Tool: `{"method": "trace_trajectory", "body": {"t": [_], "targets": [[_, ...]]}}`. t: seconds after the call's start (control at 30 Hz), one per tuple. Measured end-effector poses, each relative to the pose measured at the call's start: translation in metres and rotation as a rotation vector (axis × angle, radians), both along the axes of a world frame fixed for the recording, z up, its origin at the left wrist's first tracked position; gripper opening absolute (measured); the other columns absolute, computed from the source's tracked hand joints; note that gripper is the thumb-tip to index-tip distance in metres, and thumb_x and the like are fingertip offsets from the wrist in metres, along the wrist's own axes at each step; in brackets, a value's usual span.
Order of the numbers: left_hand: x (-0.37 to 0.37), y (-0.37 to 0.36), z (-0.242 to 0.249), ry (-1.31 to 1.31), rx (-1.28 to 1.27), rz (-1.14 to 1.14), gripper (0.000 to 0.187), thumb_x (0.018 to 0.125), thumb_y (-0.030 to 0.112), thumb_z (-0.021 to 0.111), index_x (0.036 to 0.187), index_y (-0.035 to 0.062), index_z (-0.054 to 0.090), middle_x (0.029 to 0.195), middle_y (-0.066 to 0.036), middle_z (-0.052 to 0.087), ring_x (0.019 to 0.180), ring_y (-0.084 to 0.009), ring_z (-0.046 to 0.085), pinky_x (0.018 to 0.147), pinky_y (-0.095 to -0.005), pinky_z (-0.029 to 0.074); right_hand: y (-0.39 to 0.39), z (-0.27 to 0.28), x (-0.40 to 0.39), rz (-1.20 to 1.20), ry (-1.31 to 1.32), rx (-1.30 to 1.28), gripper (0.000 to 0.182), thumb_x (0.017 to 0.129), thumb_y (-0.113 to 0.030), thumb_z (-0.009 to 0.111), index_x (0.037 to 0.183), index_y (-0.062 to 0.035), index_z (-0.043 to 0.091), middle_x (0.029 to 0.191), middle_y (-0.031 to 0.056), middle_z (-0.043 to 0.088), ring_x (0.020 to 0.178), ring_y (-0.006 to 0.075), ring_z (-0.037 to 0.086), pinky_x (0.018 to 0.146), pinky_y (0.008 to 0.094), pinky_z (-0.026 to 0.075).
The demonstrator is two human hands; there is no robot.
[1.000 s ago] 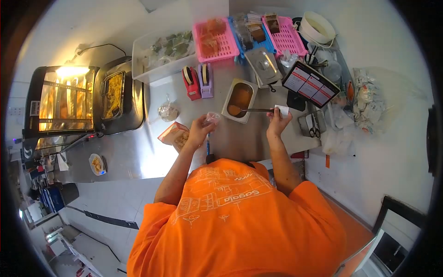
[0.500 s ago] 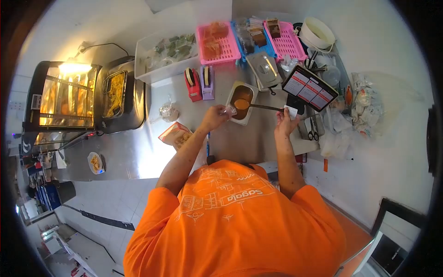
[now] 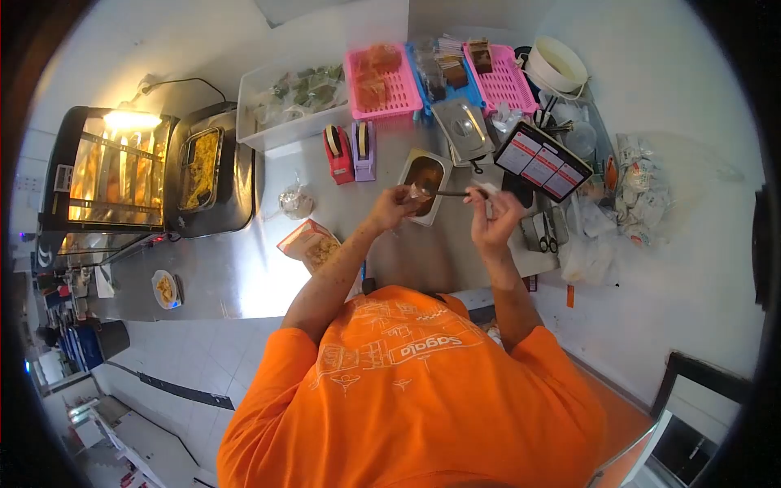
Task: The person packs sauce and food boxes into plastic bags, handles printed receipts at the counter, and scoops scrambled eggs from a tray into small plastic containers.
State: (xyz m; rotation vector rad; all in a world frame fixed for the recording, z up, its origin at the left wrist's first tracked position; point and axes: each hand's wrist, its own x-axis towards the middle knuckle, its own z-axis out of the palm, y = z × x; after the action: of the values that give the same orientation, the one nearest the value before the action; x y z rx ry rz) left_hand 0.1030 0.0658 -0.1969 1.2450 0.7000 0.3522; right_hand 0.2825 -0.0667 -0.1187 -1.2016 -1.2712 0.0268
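Observation:
My left hand is closed on a small clear plastic bag, held at the left edge of a metal container of brown sauce. My right hand grips the dark handle of a ladle, with something white between hand and handle. The ladle's bowl end is at the bag's opening, over the container; its contents are hard to make out. Below my left hand stands a red and white paper box of food. A tied clear bag lies further left.
Red and purple tape dispensers stand behind my left hand. Along the back are a white bin and a pink basket. A tablet, scissors and a metal lid are at right. A lit warmer stands left.
The ladle has moved from over the sauce container to the small bag's opening. My right hand has shifted left along with it, and its bowl is no longer plainly visible.

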Motion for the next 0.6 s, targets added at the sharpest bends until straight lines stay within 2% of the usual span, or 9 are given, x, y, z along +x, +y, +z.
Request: {"method": "trace_trajectory", "body": {"t": [0.07,0.17,0.27,0.37,0.47,0.5,0.6], "targets": [[0.0,0.0,-0.011,-0.08,-0.01,0.035,0.022,0.089,0.009,0.067,0.11,0.0035,0.065,0.098,-0.004,0.067,0.086,-0.0111,0.064,0.075,-0.0274,0.053,-0.004,0.005,-0.001,0.039,-0.201,-0.033,0.04,0.095,0.004,0.054,0.122,-0.0055,0.025,0.095,0.0222,0.066,0.071,0.0196,0.064,0.068,0.0293,0.053],[-0.003,-0.002,-0.013,-0.058,0.03,0.07,0.02,0.091,0.01,0.066,0.109,0.0029,0.063,0.102,-0.005,0.067,0.089,-0.0115,0.063,0.078,-0.0279,0.053,0.005,0.012,-0.007,-0.067,0.293,-0.004,0.042,0.095,0.002,0.055,0.124,-0.0054,0.025,0.099,0.0222,0.064,0.072,0.0204,0.064,0.067,0.0307,0.054],[-0.007,-0.002,-0.012,-0.07,-0.005,0.126,0.021,0.092,0.011,0.065,0.11,0.0015,0.061,0.104,-0.006,0.067,0.092,-0.012,0.063,0.08,-0.0275,0.053,0.007,0.024,0.007,-0.287,0.694,0.062,0.044,0.096,-0.002,0.056,0.125,-0.0046,0.025,0.103,0.0227,0.062,0.072,0.0211,0.064,0.066,0.0315,0.055],[-0.012,-0.003,-0.012,-0.105,-0.006,0.177,0.026,0.093,0.012,0.065,0.115,0.0005,0.059,0.105,-0.006,0.066,0.094,-0.0129,0.064,0.081,-0.027,0.052,0.0,0.006,0.014,-0.41,0.72,0.059,0.044,0.097,-0.005,0.056,0.127,-0.0033,0.024,0.106,0.0228,0.061,0.073,0.0211,0.063,0.065,0.0312,0.055],[-0.014,-0.006,0.0,-0.131,-0.001,0.206,0.031,0.094,0.012,0.063,0.121,-0.0006,0.057,0.108,-0.007,0.065,0.099,-0.0145,0.064,0.084,-0.0278,0.052,0.0,-0.031,0.006,-0.338,0.695,0.003,0.044,0.097,-0.006,0.056,0.127,-0.0029,0.024,0.105,0.0222,0.062,0.074,0.0211,0.064,0.066,0.0308,0.055],[-0.015,-0.007,0.003,-0.143,-0.032,0.205,0.032,0.094,0.012,0.063,0.122,-0.001,0.056,0.11,-0.007,0.065,0.101,-0.0156,0.064,0.085,-0.0288,0.052,-0.002,-0.053,0.006,-0.334,0.647,-0.125,0.045,0.097,-0.007,0.057,0.128,-0.0033,0.023,0.104,0.0217,0.062,0.076,0.0224,0.066,0.067,0.0318,0.055],[-0.015,-0.01,0.014,-0.192,-0.115,0.205,0.035,0.096,0.014,0.058,0.127,-0.0011,0.053,0.117,-0.01,0.062,0.106,-0.0187,0.063,0.09,-0.0311,0.053,0.0,-0.087,-0.002,-0.081,0.794,-0.197,0.049,0.096,-0.008,0.058,0.129,-0.0032,0.022,0.103,0.0215,0.063,0.075,0.0232,0.066,0.069,0.0327,0.055]]}}
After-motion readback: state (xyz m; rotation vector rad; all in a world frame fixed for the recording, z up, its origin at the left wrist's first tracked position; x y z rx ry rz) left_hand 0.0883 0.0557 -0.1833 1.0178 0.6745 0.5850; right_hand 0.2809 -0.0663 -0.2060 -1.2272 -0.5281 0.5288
